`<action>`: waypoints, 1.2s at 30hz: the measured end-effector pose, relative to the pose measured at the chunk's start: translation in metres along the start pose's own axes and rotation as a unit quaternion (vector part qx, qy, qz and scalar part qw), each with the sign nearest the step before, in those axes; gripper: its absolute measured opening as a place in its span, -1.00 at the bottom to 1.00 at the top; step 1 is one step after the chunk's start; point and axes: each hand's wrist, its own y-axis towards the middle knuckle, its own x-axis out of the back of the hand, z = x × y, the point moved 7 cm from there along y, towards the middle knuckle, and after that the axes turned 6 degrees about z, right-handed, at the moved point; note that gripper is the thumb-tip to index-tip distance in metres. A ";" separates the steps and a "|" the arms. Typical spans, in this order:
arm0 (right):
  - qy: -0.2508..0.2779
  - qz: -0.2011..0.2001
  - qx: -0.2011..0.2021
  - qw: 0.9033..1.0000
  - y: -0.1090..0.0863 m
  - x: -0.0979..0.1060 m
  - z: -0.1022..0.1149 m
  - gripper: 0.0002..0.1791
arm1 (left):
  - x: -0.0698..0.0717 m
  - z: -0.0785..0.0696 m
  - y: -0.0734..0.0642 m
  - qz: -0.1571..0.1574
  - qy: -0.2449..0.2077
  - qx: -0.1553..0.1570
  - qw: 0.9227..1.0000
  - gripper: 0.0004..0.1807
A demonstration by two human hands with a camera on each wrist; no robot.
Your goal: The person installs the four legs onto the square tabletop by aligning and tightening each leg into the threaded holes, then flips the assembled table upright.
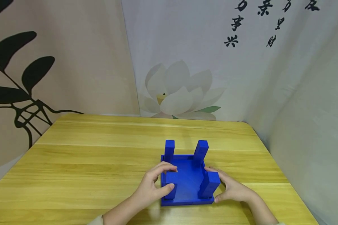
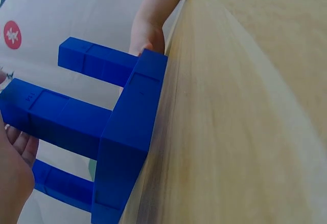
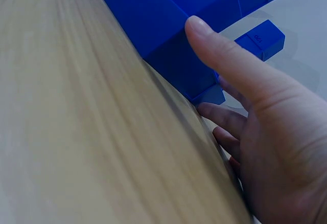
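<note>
A square blue tray-like base [image 1: 187, 202] with low walls lies on the table, a square blue post standing at each corner. My left hand [image 1: 153, 182] curves round the front-left blue post [image 1: 171, 189], fingers behind and thumb in front. In the left wrist view that post [image 2: 56, 114] passes beside the fingers [image 2: 23, 144]. At the base's right side, my right hand [image 1: 232, 187] holds the wall, thumb near the front corner and fingers farther back. The right wrist view shows the thumb [image 3: 202, 29] against the base's corner. Beside it stands the front-right post [image 1: 209, 184].
Two more posts, the back-left [image 1: 169, 150] and back-right [image 1: 200, 153], rise at the far corners. The wooden table [image 1: 73, 162] extends around the base. Behind it hangs a printed curtain [image 1: 101, 62], with more pale cloth [image 1: 312, 125] along the right.
</note>
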 end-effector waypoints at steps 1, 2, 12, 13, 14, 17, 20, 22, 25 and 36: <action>0.001 0.000 0.002 1.000 0.000 0.000 0.001 0.09 | 0.001 0.001 0.000 -0.004 0.000 0.009 1.000 -0.54; 0.000 -0.001 0.004 1.000 0.000 0.000 0.001 0.09 | 0.002 0.001 -0.001 -0.009 0.002 0.017 1.000 -0.55; 0.010 0.004 0.003 1.000 0.000 -0.001 0.000 0.10 | 0.006 0.004 -0.003 -0.048 -0.016 0.021 0.998 -0.63; 0.011 0.004 0.002 1.000 0.000 -0.001 0.000 0.10 | 0.005 0.005 -0.003 -0.049 -0.018 0.016 0.999 -0.63; 0.012 0.005 0.002 1.000 0.000 -0.001 -0.001 0.10 | 0.005 0.005 -0.003 -0.049 -0.018 0.011 0.999 -0.63; 0.011 0.004 0.001 1.000 0.000 -0.001 -0.001 0.10 | 0.005 0.006 -0.003 -0.048 -0.017 0.005 0.999 -0.65; 0.010 0.004 0.001 1.000 0.000 -0.001 -0.001 0.10 | 0.004 0.006 -0.003 -0.047 -0.017 0.005 0.999 -0.67; 0.013 0.005 0.002 1.000 0.000 -0.001 -0.002 0.10 | 0.004 0.006 -0.003 -0.047 -0.020 0.008 0.999 -0.68; 0.018 0.005 0.003 1.000 0.000 -0.001 -0.002 0.10 | 0.004 0.006 -0.003 -0.047 -0.020 0.007 0.999 -0.69; 0.008 -0.002 0.004 1.000 0.000 0.000 -0.004 0.10 | 0.002 0.007 -0.002 -0.028 -0.004 -0.007 1.000 -0.67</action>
